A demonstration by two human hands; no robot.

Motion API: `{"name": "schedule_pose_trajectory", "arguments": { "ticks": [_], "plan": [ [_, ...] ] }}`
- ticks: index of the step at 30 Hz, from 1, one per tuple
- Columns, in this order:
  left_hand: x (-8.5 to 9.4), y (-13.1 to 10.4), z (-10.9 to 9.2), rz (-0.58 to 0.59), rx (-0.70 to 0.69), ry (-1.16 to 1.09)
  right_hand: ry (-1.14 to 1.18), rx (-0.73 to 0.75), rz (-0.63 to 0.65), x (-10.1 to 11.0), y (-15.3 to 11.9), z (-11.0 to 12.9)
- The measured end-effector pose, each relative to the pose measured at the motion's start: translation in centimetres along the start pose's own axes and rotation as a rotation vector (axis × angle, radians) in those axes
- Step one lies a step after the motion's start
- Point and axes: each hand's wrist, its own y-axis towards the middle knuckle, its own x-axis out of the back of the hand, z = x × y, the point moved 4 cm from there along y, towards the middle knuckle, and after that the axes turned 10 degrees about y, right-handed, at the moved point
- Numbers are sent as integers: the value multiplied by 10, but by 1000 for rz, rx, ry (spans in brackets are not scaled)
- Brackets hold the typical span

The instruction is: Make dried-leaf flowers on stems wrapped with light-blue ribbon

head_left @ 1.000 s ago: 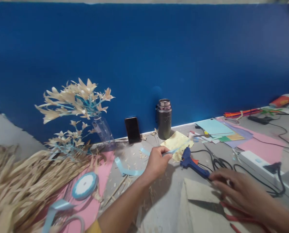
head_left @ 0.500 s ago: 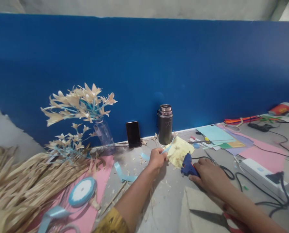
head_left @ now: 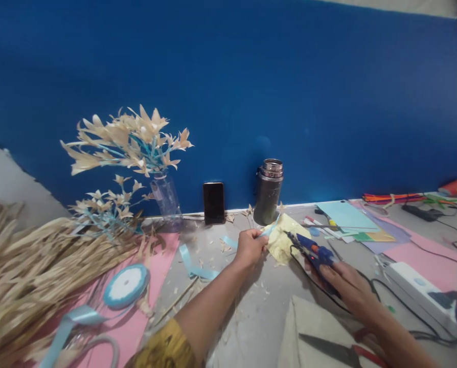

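Note:
In my left hand (head_left: 251,248) the fingers are pinched on a thin light-blue wrapped flower stem (head_left: 270,230), its small pale tip rising toward the steel flask. My right hand (head_left: 345,283) grips a blue hot glue gun (head_left: 315,250), a small red light showing on its side. The gun's nozzle points left over a crumpled yellow paper (head_left: 284,227) smeared with residue. A cable runs from the gun along the table. Scissors (head_left: 328,350) with red handles lie below my right forearm on a folded beige cloth-like piece (head_left: 305,322).
Pale flowers (head_left: 136,138) stand in a clear bottle (head_left: 167,199) at left, beside dry husks (head_left: 29,266) and a blue ribbon roll (head_left: 127,286). A phone (head_left: 213,203) and open flask (head_left: 269,191) stand by the blue wall. A power strip (head_left: 416,286) and coloured papers (head_left: 347,217) lie right.
My right hand has lifted the glue gun from the table and turned its nozzle leftward over the yellow paper. The left hand keeps its pinch on the stem. The view has tilted down.

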Motion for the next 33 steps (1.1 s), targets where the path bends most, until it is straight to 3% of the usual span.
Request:
{"name": "schedule_pose_trajectory", "arguments": {
  "ticks": [9, 33],
  "plan": [
    [-5, -7, -4, 30, -16, 14, 42, 43, 53, -11, -2, 13],
    [-9, -13, -6, 62, 18, 8, -27, 8, 60, -7, 2, 8]
  ]
}}
